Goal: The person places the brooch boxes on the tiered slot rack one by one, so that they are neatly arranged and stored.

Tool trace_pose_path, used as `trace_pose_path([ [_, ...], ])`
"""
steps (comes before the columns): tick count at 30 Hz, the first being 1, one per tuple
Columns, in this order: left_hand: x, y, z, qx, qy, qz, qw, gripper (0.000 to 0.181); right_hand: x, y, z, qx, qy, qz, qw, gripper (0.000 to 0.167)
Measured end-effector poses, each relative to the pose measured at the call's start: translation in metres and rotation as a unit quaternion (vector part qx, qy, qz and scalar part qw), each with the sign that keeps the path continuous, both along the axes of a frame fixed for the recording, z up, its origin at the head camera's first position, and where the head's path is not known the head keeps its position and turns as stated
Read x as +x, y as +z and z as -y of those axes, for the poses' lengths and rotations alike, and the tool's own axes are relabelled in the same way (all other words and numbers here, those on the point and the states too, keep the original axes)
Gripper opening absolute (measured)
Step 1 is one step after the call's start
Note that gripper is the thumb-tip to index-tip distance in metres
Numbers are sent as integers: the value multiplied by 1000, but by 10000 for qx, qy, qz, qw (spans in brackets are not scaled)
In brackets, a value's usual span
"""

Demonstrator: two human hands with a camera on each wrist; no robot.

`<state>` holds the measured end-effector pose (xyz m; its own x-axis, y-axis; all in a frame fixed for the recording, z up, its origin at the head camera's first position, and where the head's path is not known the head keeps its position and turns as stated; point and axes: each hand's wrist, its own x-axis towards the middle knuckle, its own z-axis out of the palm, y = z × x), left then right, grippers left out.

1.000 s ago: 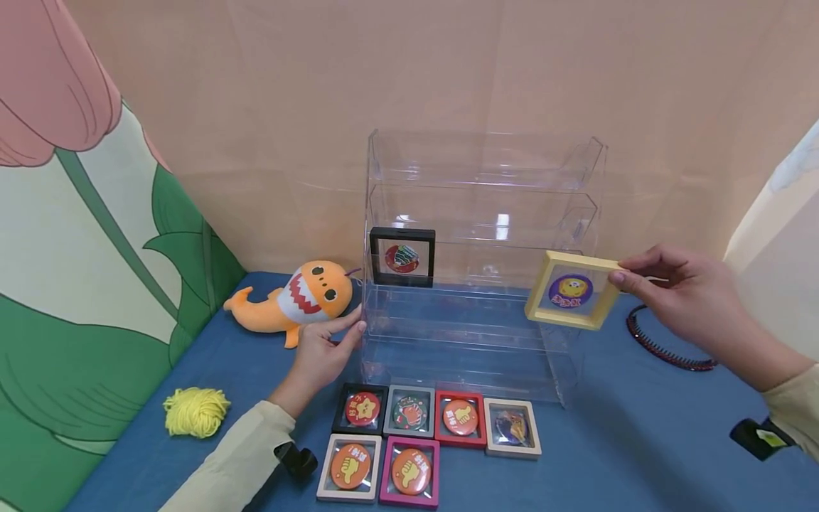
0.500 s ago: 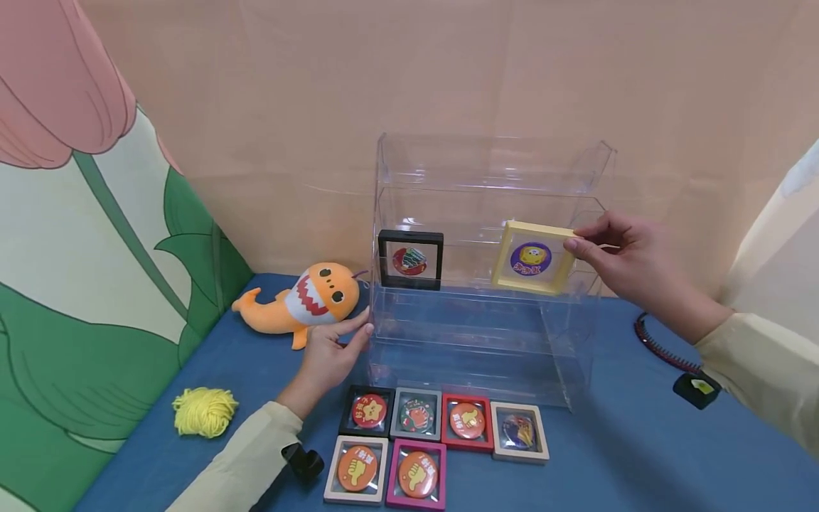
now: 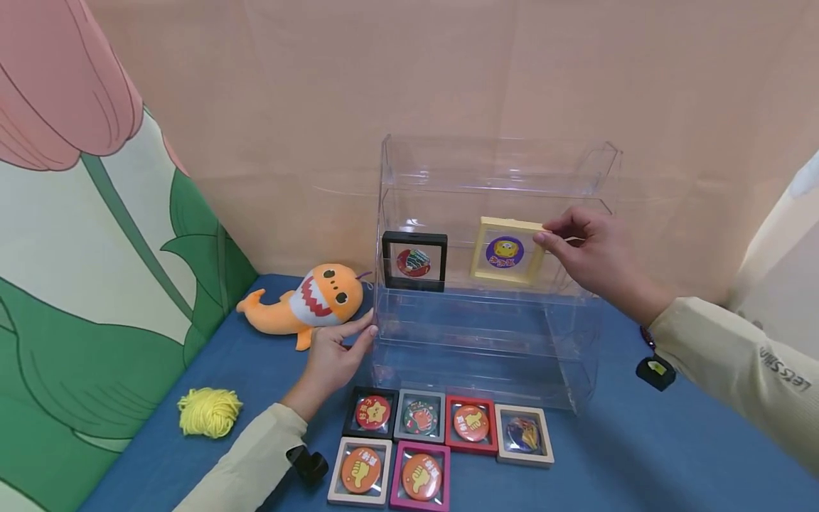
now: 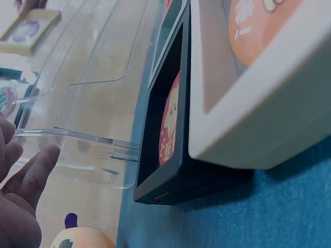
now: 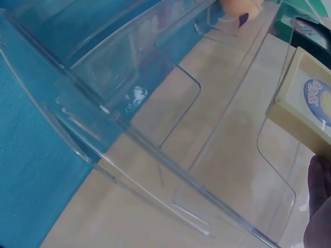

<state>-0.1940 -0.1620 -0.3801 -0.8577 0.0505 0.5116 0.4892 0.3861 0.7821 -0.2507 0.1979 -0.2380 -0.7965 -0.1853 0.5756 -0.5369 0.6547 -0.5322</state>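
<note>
Over blue cloth [image 3: 614, 455], my right hand [image 3: 593, 252] pinches the yellow frame [image 3: 505, 252] at one corner, so it may twist and slip.

The blue table [image 3: 640, 455] carried yarn [image 3: 209, 412], a toy [image 3: 323, 299], six frames [image 3: 470, 424], a mostly hidden coil [image 3: 648, 337] and a clear stand [image 3: 473, 334], where a black frame [image 3: 414, 262] stood upright.

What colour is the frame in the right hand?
The frame is pale yellow; it shows best in the head view.
</note>
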Motion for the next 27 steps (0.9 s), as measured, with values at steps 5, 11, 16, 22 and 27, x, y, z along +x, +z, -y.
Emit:
trace_pose_path([
  [5, 0, -1, -1, -25, -22, -84, 10000, 36, -5, -4, 3, -6, 36, -21, 10000, 20],
  [11, 0, -2, -1, -28, -7, -211, 9998, 36, -6, -8, 6, 1, -9, -94, 10000, 22],
  [16, 0, -2, -1, 1, 3, -308, 9995, 35, -5, -12, 8, -62, 34, -209, 9998, 23],
  [22, 1, -2, -3, 44, 64, -262, 9996, 35, -5, -16, 8, -76, 27, -189, 9998, 22],
  [27, 10, 12, -8, -14, 112, -201, 9997, 35, -6, -19, 11, -70, 145, -169, 9997, 20],
])
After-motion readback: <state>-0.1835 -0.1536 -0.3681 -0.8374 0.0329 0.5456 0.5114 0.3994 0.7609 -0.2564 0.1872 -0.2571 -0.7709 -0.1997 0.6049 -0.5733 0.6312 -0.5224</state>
